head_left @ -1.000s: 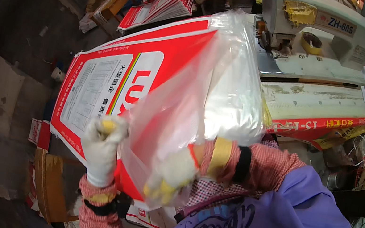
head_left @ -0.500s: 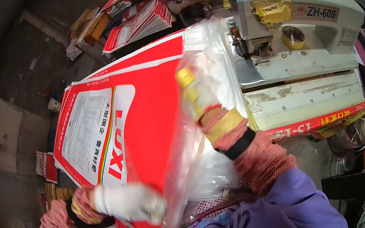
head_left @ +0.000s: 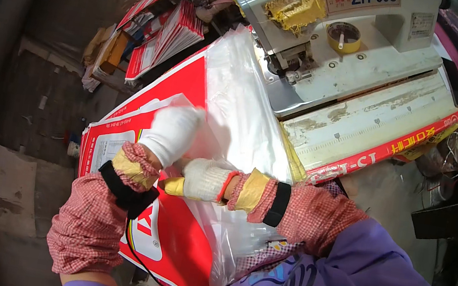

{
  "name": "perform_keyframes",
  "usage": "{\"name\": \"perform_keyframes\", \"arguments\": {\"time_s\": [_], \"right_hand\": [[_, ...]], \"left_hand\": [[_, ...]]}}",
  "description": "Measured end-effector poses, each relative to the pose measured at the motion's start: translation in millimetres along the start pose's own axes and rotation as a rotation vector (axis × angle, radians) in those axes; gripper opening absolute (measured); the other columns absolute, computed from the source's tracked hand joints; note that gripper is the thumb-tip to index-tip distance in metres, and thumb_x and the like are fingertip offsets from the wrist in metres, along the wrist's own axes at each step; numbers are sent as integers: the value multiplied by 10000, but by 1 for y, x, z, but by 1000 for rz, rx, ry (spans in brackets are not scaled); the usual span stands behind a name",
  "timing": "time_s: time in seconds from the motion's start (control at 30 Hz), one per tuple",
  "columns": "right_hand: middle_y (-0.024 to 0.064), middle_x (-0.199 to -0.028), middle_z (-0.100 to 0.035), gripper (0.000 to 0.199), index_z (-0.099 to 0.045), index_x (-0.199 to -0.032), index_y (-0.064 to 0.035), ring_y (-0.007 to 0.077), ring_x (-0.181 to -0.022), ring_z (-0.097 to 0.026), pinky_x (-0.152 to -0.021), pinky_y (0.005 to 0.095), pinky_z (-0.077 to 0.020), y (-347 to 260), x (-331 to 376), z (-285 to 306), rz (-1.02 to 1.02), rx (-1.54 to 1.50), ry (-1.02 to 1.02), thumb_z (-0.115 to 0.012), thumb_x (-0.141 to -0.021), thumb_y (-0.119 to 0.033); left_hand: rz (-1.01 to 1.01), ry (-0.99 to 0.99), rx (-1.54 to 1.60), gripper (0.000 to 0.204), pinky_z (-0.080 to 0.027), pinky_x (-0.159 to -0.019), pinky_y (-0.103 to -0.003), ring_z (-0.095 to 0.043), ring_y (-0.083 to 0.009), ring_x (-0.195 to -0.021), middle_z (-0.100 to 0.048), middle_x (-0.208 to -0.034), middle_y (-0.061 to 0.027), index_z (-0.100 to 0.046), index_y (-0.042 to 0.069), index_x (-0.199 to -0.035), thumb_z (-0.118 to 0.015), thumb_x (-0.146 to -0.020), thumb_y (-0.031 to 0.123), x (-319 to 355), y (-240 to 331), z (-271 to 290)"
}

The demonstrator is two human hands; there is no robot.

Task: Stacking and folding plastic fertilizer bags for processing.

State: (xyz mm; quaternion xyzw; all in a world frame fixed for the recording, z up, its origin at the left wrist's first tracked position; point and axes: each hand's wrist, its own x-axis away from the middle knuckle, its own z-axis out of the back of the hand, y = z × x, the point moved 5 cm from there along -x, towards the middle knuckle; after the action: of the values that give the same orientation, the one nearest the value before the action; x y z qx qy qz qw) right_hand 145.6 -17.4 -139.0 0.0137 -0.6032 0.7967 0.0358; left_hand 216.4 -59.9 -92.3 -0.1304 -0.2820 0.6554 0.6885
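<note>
A stack of red and white printed sacks (head_left: 186, 244) with clear plastic liners (head_left: 240, 91) lies slanted before me. My left hand (head_left: 173, 133), in a white knit glove, is over the top sack, close to a raised whitish fold. Its fingers are blurred and turned from sight, so any hold is unclear. Just to the right and nearer me is my right hand (head_left: 204, 181), gloved with yellow-wrapped fingers. One yellow finger stretches left over the red print; the others are hidden. The two hands almost meet at the sack's middle.
An industrial sewing machine (head_left: 321, 50) stands at the upper right, a yellow tape roll (head_left: 343, 38) on its bed. A ruler-marked board (head_left: 363, 128) runs along its near side. More folded sacks (head_left: 171, 35) are piled at the far left. A dark board (head_left: 450, 220) juts in at right.
My left hand has moved up and away from the sack's near edge to its middle. My right hand has come down and left from the far liner edge. The view has shifted slightly.
</note>
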Motion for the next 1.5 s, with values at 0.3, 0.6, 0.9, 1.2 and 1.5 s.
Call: {"name": "perform_keyframes", "arguments": {"time_s": [0.3, 0.6, 0.9, 1.2, 1.5], "right_hand": [[230, -833, -610, 494, -505, -1113, -48, 391, -802, -592, -715, 445, -462, 16, -24, -19, 111, 56, 229, -412, -850, -456], [129, -1029, -608, 416, -444, -1249, -101, 274, -990, -578, -885, 373, -423, 37, 16, -199, 936, 716, 1, -352, -882, -273], [144, -834, -623, 192, -647, -906, -119, 275, -658, -611, -641, 373, -490, 97, 164, 40, -75, 184, 707, -505, -828, -223], [122, -853, -617, 550, -381, -1248, 35, 184, -788, -575, -726, 271, -453, 77, 170, 87, 75, -262, 681, -600, -757, -80], [77, -775, -621, 451, -452, -1206, -4, 119, -623, -565, -518, 241, -445, 65, 173, 63, -149, -334, 669, -593, -786, -84]], "left_hand": [[431, 143, -248, 115, -517, -548, -360, -634, -229, -658, -604, -760, -64, -550, 85, -872, -504, -788, 149, -44, -42, -20], [421, 231, -442, 267, -477, -736, -407, -605, -327, -854, -631, -902, -169, -631, 33, -879, -426, -837, 198, -70, -144, 201], [536, 189, -144, 276, -460, -784, -395, -587, -335, -895, -621, -939, -169, -624, 50, -956, -436, -841, 216, -50, -128, 218], [340, 139, -332, 307, -461, -790, -393, -589, -332, -897, -619, -933, -176, -632, 29, -913, -400, -876, 227, -75, -85, 199], [304, 163, -324, 330, -450, -781, -401, -583, -343, -895, -618, -929, -177, -625, 23, -896, -377, -884, 241, -89, -81, 184]]}}
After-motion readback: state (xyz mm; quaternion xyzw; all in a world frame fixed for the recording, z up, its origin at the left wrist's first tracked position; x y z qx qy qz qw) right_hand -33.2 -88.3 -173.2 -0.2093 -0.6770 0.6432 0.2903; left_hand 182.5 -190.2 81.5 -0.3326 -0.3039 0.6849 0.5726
